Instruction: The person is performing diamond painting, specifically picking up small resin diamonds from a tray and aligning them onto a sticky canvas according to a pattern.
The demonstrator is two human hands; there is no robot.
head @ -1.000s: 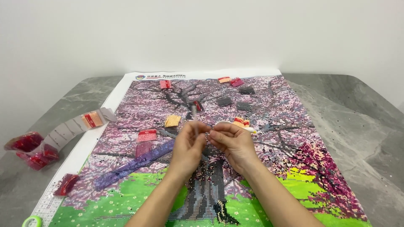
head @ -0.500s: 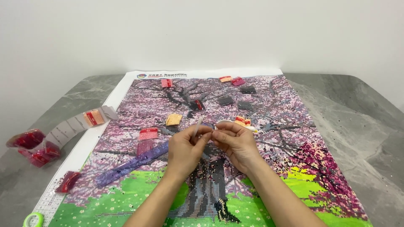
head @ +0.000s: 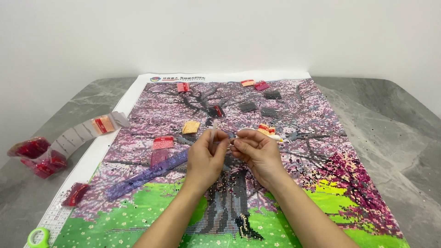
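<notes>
A large bead-mosaic canvas (head: 321, 151) of a pink blossom tree over green grass covers the grey table. Both hands meet above its middle. My left hand (head: 207, 156) pinches a thin clear pen-like stick (head: 212, 131) that points upward. My right hand (head: 257, 149) is closed with its fingertips against the left fingers; a white tool with a yellow tip (head: 274, 136) pokes out behind its knuckles. What the fingertips pinch between them is too small to tell.
Small bead packets lie on the canvas: red (head: 163, 142), orange (head: 190, 126), dark grey (head: 248, 106). A purple translucent strip (head: 147, 172) lies left of my forearm. Red packets (head: 34, 154) and a paper strip (head: 87, 131) lie on the table's left; a green ring-shaped tool (head: 38, 237) is bottom left.
Both hands have stayed together over the canvas middle, shifting slightly; the clear stick in the left hand now stands a little more upright.
</notes>
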